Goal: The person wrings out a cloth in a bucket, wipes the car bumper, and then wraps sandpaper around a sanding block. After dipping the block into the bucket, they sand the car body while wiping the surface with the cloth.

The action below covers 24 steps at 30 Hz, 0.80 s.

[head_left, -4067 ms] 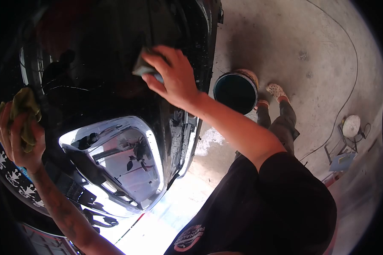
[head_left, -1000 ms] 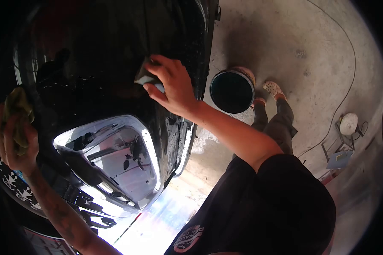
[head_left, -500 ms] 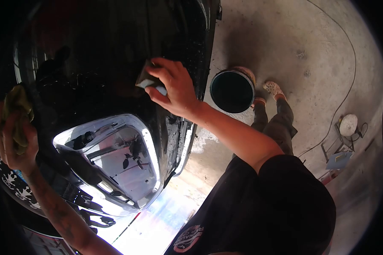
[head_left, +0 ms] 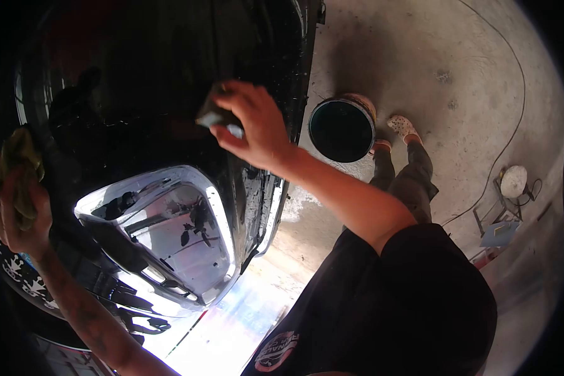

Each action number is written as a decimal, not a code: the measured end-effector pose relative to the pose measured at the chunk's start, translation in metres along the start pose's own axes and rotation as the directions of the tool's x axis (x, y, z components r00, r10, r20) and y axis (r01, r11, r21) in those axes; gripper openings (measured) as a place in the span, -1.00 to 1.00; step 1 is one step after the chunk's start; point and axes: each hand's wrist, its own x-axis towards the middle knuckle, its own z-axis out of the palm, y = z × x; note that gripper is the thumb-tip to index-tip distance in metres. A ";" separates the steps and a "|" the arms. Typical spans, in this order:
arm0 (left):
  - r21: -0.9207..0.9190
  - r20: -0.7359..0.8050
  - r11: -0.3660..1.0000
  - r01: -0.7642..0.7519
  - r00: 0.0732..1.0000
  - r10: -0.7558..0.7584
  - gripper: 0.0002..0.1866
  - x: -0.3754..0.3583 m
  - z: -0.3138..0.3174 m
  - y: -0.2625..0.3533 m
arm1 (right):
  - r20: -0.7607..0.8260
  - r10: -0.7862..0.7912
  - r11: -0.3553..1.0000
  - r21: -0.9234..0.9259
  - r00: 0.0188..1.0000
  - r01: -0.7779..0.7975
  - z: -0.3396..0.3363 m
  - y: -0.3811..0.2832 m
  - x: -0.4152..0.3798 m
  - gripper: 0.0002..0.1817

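My right hand (head_left: pixel 254 122) has its fingers curled round a small grey sanding block (head_left: pixel 213 118) with a dark sheet about it. The block rests against the glossy black panel (head_left: pixel 144 94) of a vehicle, which has wet-looking specks on it. At the far left, my left hand (head_left: pixel 22 210) grips a yellow-green cloth (head_left: pixel 22 156), bunched up against the dark bodywork. Between the hands, lower down, is a bright-rimmed, shiny recess (head_left: pixel 222 219) in the bodywork, full of reflections. Blur softens the block's edges.
A round bucket (head_left: pixel 373 116) of dark liquid stands on the concrete floor (head_left: pixel 413 50) beside my feet in clogs (head_left: pixel 402 127). A cable (head_left: pixel 521 94) runs along the floor at right, near a low stand with a pale round top (head_left: pixel 514 182).
My right hand and the sanding block have shifted slightly up and left over the panel. My left hand with the cloth sits a little further left in view.
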 end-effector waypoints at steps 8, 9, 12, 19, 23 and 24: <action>0.023 0.016 1.000 0.000 1.000 0.000 -0.72 -0.003 -0.001 -0.001 | -0.036 -0.016 0.999 -0.048 0.999 0.014 0.001 -0.001 0.020 -0.41; -0.007 0.026 1.000 -0.008 1.000 0.009 -0.67 -0.005 -0.001 -0.005 | -0.040 -0.019 0.998 -0.056 0.999 0.016 0.001 0.000 0.026 -0.40; -0.051 0.034 0.999 -0.006 0.999 0.008 -0.62 -0.004 -0.002 -0.005 | -0.030 -0.005 0.999 -0.051 1.000 0.003 0.001 -0.004 0.013 -0.40; 0.003 0.004 1.000 0.004 1.000 -0.004 -0.74 0.004 0.000 0.007 | -0.099 -0.053 0.997 -0.061 0.994 0.047 0.004 0.007 0.046 -0.47; -0.005 0.031 1.000 -0.023 0.999 0.023 -0.65 -0.013 -0.003 -0.013 | -0.184 -0.094 0.994 -0.081 0.978 0.080 0.006 0.015 0.077 -0.50; 0.012 0.029 1.000 -0.019 0.999 0.019 -0.64 -0.020 -0.004 -0.019 | -0.182 -0.093 0.994 -0.077 0.979 0.080 0.007 0.014 0.069 -0.49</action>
